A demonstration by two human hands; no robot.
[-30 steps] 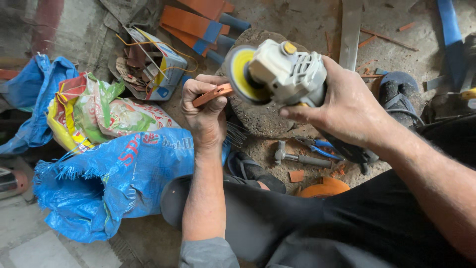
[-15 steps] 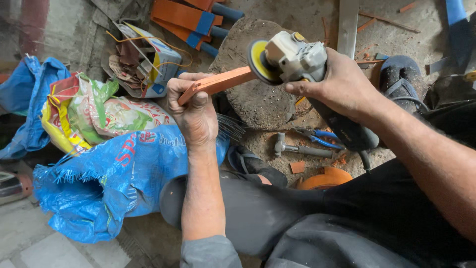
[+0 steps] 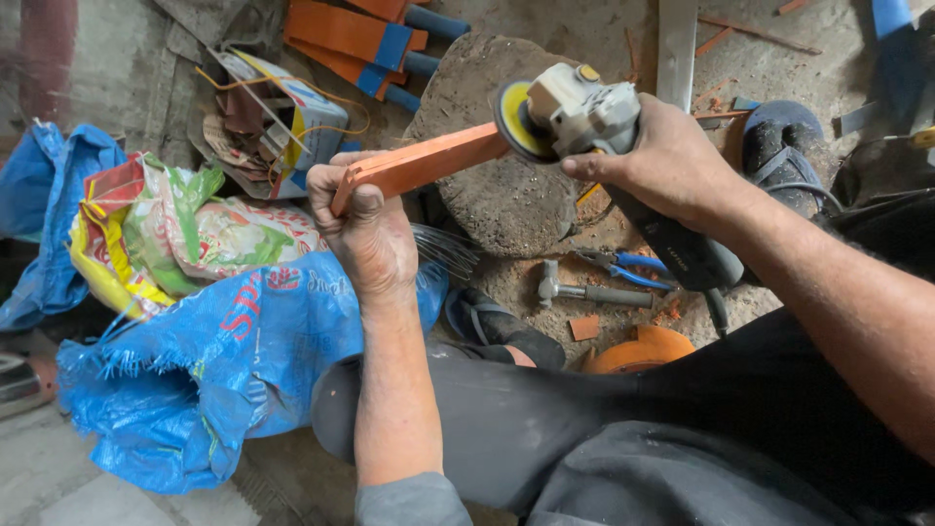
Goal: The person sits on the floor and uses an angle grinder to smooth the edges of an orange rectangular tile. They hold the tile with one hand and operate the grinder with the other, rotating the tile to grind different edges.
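At the far left a crumpled blue bag lies on the ground, and just beside it sits a plastic sack printed in red, yellow and green. Below these a large blue woven sack with red lettering slumps against the person's dark-trousered knee. Above the sacks, a torn cardboard box in white, yellow and blue lies tilted, holding scraps and loops of wire. The left hand has its fingers clenched around one end of an orange strip, which slants up to the right. Its far end touches the yellow disc of a grey angle grinder. Behind the strip, orange blades with blue handles are stacked near the top edge. A round, rough stone block stands under the grinder, on a dusty concrete floor strewn with orange chips. The right hand grasps the grinder's body, fingers wrapped tightly around it. Below it lie a small hammer and blue-handled pliers, with an orange disc near the knee. A dark shoe rests at the right.
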